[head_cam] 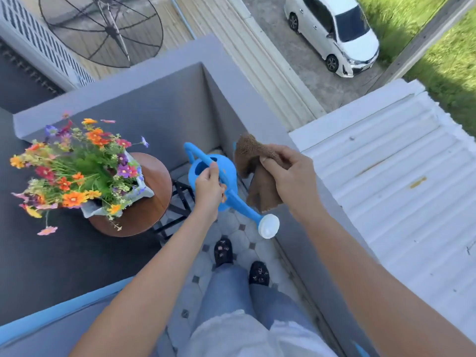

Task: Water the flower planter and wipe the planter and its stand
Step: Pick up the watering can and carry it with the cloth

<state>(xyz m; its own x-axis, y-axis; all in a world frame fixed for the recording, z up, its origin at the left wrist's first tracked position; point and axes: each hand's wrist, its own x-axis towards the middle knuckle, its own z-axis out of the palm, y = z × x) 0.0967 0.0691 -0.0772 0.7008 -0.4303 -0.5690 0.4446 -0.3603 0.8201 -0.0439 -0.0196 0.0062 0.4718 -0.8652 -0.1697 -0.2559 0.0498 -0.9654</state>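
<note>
A pale planter point(144, 191) full of orange, red and purple flowers point(77, 171) stands on a round brown wooden stand point(157, 181) with black legs, at the left. My left hand point(210, 189) grips the handle of a blue watering can point(219, 173); its spout with a white rose point(268, 226) points down toward me, to the right of the stand. My right hand point(291, 173) holds a brown cloth point(257, 173) just right of the can, hanging folded.
A grey parapet wall point(164, 99) encloses the narrow tiled balcony floor point(231, 228), where my feet stand. A dark wall is at the left. Beyond the parapet lie a white corrugated roof point(386, 176), a satellite dish point(103, 29) and a white car point(334, 34) below.
</note>
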